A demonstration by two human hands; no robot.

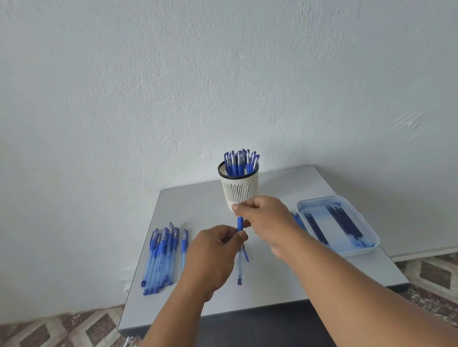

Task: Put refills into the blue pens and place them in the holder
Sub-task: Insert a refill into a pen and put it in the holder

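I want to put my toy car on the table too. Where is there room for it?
Bare tabletop lies at the back left, between the pen pile and the holder. Another bare strip runs along the near edge, below the tray. The middle is crowded: the left hand and right hand hold a pen there.

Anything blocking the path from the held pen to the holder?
Nothing visible between them. The pen, pinched by the left hand and right hand, sits just in front of the holder. The holder's mouth is crowded with pens already standing, with a gap at its left side.
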